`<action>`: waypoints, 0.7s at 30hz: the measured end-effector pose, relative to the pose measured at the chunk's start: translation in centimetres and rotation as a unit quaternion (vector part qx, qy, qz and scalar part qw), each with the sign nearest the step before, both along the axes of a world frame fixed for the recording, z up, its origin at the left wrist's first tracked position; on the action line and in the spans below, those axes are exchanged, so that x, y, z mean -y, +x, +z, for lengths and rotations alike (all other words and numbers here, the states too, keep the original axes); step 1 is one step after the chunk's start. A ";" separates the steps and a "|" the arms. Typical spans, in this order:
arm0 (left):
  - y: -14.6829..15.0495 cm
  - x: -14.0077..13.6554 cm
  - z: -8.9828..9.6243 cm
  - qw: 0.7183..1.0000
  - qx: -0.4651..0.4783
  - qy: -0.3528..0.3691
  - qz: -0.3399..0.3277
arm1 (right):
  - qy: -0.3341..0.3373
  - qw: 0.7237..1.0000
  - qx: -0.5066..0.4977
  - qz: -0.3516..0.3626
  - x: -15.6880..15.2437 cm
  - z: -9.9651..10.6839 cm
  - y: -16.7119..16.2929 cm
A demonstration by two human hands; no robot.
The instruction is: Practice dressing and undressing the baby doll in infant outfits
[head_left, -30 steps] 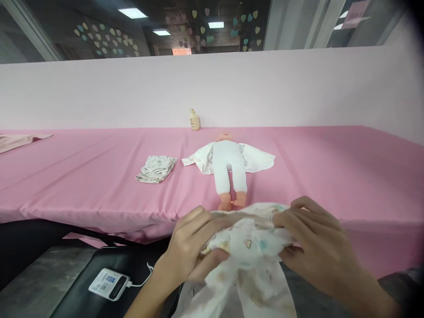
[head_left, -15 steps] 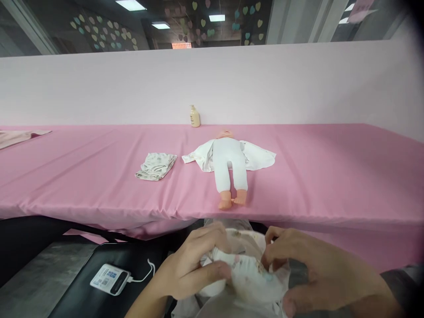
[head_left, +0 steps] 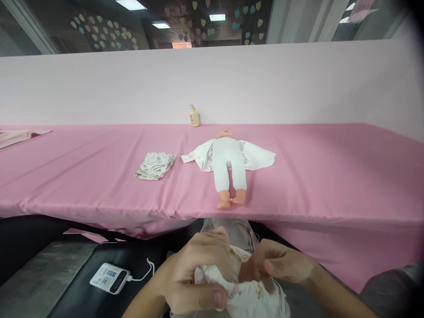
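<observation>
Low in front of me, over my lap, is a crumpled white baby garment (head_left: pixel 256 300) with small coloured prints and a bit of pink. My left hand (head_left: pixel 198 274) is closed on its left side, thumb lying along the near edge. Bent fingers of my right hand (head_left: pixel 276 261) are in the folds at the upper right of the cloth, slightly blurred, so the fingertips are partly hidden. Beyond my hands a baby doll (head_left: pixel 228 161) in a white suit lies on its back, feet towards me, on a spread white top (head_left: pixel 260 155).
A pink-covered table (head_left: pixel 318 176) spans the view. On it are a folded printed cloth (head_left: pixel 155 166), a pump bottle (head_left: pixel 194 116) by the white wall and a pale pink cloth (head_left: pixel 16 138). A white device (head_left: pixel 110 278) with a cable rests on a black seat (head_left: pixel 77 291).
My right hand has moved left and further into the folds of the garment. The garment has shifted lower and towards me, with my left hand still gripping it. The doll has not moved.
</observation>
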State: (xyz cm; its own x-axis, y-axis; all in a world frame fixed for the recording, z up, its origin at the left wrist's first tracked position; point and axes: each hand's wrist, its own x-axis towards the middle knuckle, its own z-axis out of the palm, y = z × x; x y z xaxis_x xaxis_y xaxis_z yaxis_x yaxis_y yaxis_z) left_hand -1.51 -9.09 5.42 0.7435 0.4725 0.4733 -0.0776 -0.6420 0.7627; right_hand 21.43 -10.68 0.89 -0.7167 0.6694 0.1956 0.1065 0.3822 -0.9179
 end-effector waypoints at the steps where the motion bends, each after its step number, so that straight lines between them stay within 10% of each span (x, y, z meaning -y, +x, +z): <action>1: -0.1 0.1 0.1 1.000 -0.006 0.008 0.012 | -0.020 1.000 -0.022 0.002 -0.1 0.2 -0.2; 4: -0.7 0.3 0.4 0.997 0.013 0.038 0.059 | -0.040 0.998 -0.049 0.021 -0.2 0.8 0.0; 9: -2.0 -1.9 -0.5 0.976 -0.028 0.142 0.163 | 0.174 0.965 0.105 -0.167 0.0 1.4 2.0; 15: -1.4 -5.1 0.0 0.855 -0.165 0.390 0.299 | 0.453 0.815 0.126 -0.338 -0.9 3.5 3.7; 21: -1.9 -4.3 3.5 0.728 -0.114 0.551 0.392 | 0.540 0.713 0.115 -0.431 -1.3 6.3 4.0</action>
